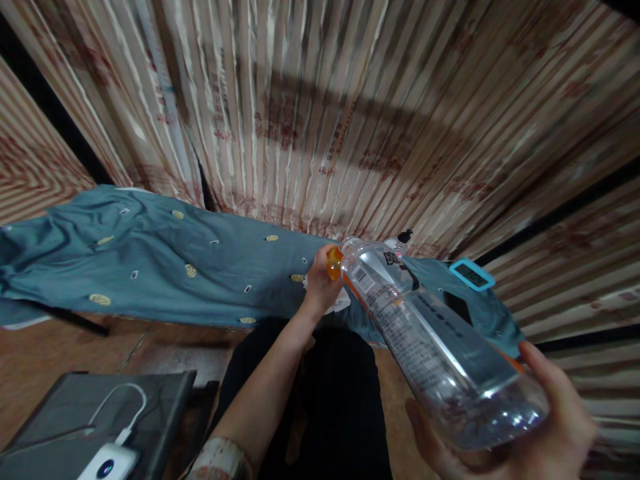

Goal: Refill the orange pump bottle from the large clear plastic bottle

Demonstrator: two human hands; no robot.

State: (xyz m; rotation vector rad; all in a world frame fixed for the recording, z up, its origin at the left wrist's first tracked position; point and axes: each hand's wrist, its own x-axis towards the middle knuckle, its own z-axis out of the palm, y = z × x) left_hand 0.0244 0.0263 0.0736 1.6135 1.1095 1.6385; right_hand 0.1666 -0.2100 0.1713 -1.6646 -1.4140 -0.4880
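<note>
Here the right hand (520, 427) was clamped round the base of a clear plastic bottle (430, 340), palm under it and thumb over the far side. The bottle lay tilted, its neck pointing away and slightly up, over the person's dark lap, short of the near edge of the bed (150, 267). A little water pooled at the low end; the rest looked empty. The left hand (320, 283) was closed on the orange cap (334, 262) at the neck, fingers wrapped about it. Whether the cap sat threaded or loose could not be told.

To turn a cap well in this pose, I judged the base hand should hold firm without squeezing, since thin plastic buckles and pushes water out. Keeping the neck above the base would stop a spill onto the teal sheet. The twist should come from the fingers on the cap, with the bottle kept still.

Behind the neck on the bed stood a small bottle with a black top (403, 240), and a blue-rimmed device (471, 274) lay near the bed's right end. A white power bank (107, 463) with its cable rested on a grey case at lower left.
</note>
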